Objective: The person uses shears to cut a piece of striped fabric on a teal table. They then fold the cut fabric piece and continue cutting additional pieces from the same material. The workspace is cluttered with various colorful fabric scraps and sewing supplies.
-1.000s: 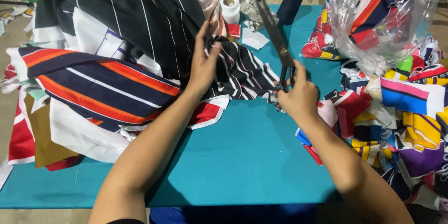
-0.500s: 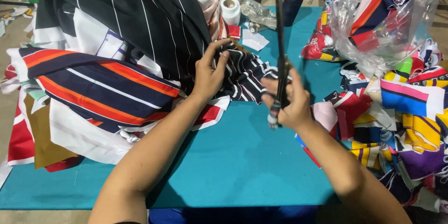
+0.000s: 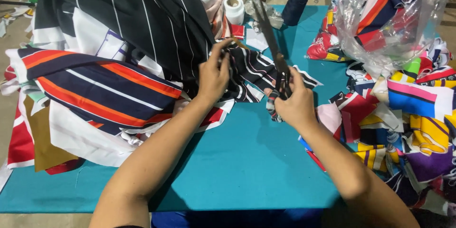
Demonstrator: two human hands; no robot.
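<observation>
On the far left of the teal counter (image 3: 247, 171) sits a big pile of cloth (image 3: 95, 80), with a folded dark blue piece with orange stripes on top and black cloth with thin white lines behind it. Next comes the person's left hand (image 3: 213, 78). Its grip is closed on the edge of a black and white striped piece of cloth (image 3: 249, 69), and the fingers pinch it and lift it a little off the counter. This piece lies in the middle, between the two hands, partly tucked under the big pile. Just to the right, the right hand (image 3: 294, 107) is wrapped tight around the handles of long scissors (image 3: 273, 42). The blades point up and away, toward the back of the counter, and look closed or almost closed. They are right beside the striped piece, but no cut can be seen in it, so the cutting of this piece looks like it has not really started. Behind the scissors stand a white roll (image 3: 233, 8) and a dark spool of thread (image 3: 297, 2). On the far right is a clear plastic bag of scraps (image 3: 380, 16), and below it many small bright cut pieces (image 3: 408, 114) are heaped. That heap makes it seem like lots of cutting is done, while the big pile on the left looks left to do.
</observation>
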